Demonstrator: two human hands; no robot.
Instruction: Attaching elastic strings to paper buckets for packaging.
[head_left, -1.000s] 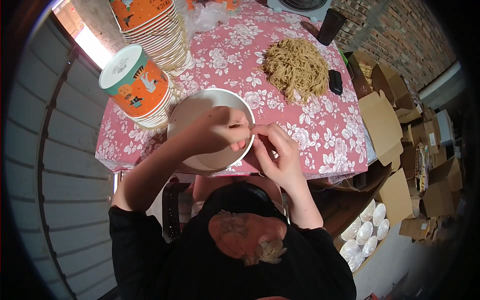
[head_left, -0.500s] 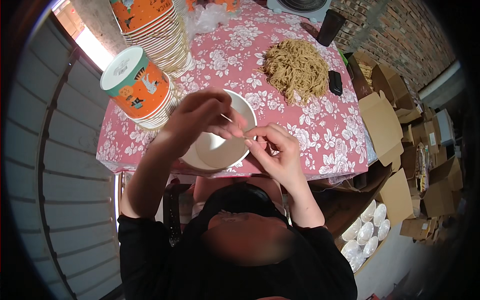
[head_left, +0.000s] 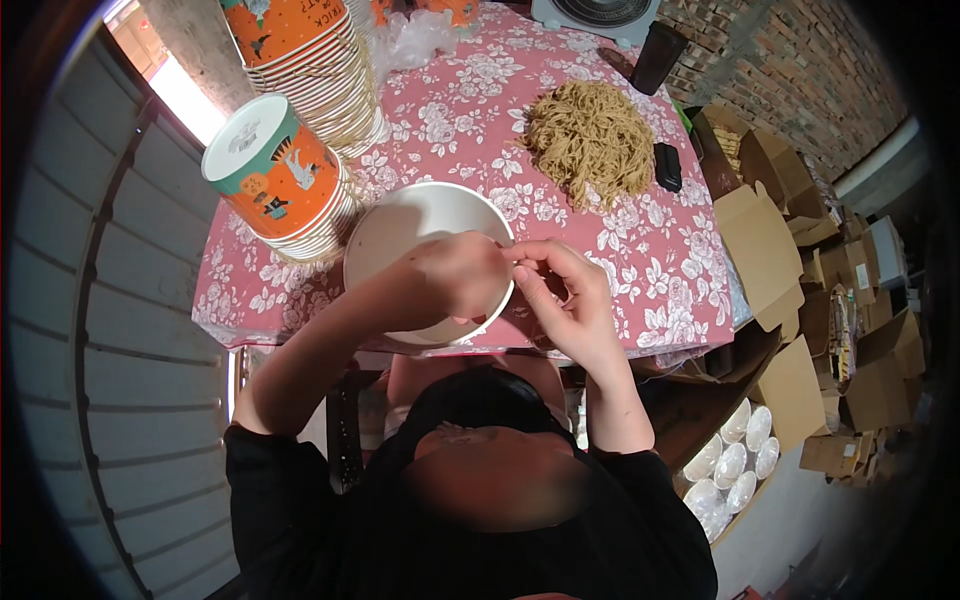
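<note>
A large white paper tub (head_left: 425, 208) stands open side up at the table's near edge. Across its mouth reaches my left hand (head_left: 462, 277), back upward and slightly blurred, with its fingers hidden beneath it. My right hand (head_left: 568, 300) is at the tub's right rim, thumb and forefinger pinched together close to the left hand. A thin cord was visible at these fingertips a moment ago; now it is mostly hidden between the hands. Farther off lies a heap of tan cords (head_left: 588, 145).
To the left stand an orange and green stack of nested tubs (head_left: 270, 180) and a taller stack (head_left: 310, 75). A black cup (head_left: 658, 58), a small black case (head_left: 668, 167), and a fan (head_left: 600, 15) are at the far right. Open cardboard boxes (head_left: 758, 250) crowd the table's right side.
My left hand has come down and turned from a raised, finger-spread pose to back upward over the tub. My right hand has shifted slightly right, still pinching.
</note>
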